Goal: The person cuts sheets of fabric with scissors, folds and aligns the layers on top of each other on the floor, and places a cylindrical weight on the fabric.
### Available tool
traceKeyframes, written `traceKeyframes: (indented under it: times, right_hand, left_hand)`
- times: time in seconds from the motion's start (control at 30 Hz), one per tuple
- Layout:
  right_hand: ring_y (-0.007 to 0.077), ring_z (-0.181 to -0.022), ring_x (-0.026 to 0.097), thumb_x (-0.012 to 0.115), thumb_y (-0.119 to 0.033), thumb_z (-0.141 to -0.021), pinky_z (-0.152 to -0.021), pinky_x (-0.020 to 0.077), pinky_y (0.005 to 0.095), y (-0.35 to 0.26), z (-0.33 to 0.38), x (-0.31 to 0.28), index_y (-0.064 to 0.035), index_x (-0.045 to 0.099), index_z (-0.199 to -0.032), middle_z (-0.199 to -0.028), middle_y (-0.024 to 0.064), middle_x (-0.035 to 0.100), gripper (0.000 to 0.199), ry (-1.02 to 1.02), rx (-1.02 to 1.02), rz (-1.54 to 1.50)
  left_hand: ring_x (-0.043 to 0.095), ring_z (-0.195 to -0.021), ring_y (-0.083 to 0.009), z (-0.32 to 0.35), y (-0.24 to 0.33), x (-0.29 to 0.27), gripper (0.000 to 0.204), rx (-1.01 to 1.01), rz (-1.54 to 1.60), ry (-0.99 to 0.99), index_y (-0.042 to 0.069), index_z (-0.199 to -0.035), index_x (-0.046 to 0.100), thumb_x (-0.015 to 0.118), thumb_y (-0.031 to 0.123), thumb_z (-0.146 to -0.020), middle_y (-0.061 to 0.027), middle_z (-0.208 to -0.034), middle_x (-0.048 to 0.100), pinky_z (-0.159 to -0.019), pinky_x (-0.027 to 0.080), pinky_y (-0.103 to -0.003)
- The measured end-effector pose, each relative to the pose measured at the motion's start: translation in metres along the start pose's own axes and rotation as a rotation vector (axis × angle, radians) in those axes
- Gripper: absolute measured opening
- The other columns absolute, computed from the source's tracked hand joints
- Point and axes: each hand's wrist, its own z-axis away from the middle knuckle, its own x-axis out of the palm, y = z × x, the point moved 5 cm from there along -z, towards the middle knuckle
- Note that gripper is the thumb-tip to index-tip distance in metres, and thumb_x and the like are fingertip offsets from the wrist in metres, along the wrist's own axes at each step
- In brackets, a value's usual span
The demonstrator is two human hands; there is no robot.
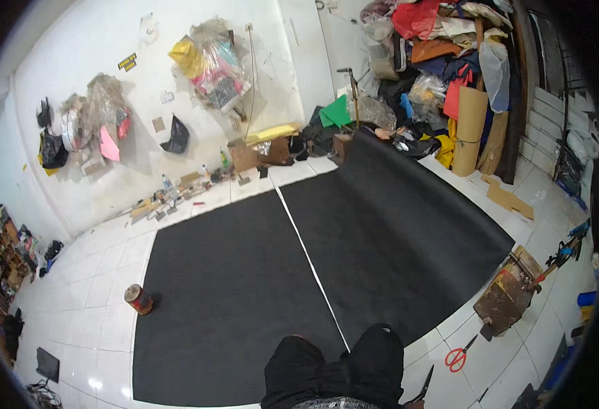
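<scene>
Neither of my hands shows in the head view. My knees in black trousers fill the lower middle, at the near edge of two large black sheets. The left black sheet and the right black sheet lie flat on the white tiled floor, with a narrow white gap between them. A rusty round can stands at the left sheet's edge. Red-handled scissors lie on the tiles to my right, and a dark blade-like tool lies beside my right knee.
A worn wooden box sits at the right sheet's corner. Piled fabric, bags and cardboard rolls crowd the far right corner. Plastic bags hang on the white wall, with small bottles and tools along its base.
</scene>
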Motion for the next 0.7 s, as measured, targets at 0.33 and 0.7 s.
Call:
traceKeyframes:
  times: [0.33,0.7]
  right_hand:
    - [0.0352,-0.081,0.065,0.054,-0.035,-0.095,-0.071,0.0507,0.0537,-0.003,-0.044,-0.001,-0.0036,0.061,-0.105,-0.082,0.0091,0.067,0.034,-0.084,-0.459,0.717]
    - [0.0339,-0.113,0.057,0.049,-0.041,-0.095,-0.093,0.0471,0.047,-0.249,0.026,0.029,-0.013,0.059,-0.125,-0.126,0.0179,0.058,0.042,-0.242,-0.783,0.133]
  left_hand:
    - [0.062,-0.085,-0.0285,-0.015,0.075,-0.056,0.048,-0.12,-0.007,-0.041,-0.002,-0.12,0.06,0.057,0.038,-0.093,-0.0168,-0.108,0.066,-0.067,0.05,-0.045]
    - [0.054,-0.112,-0.0372,-0.017,0.339,-0.108,0.046,0.337,0.103,0.156,0.002,-0.118,0.06,0.07,0.031,-0.083,-0.0233,-0.122,0.055,-0.097,0.041,-0.046]
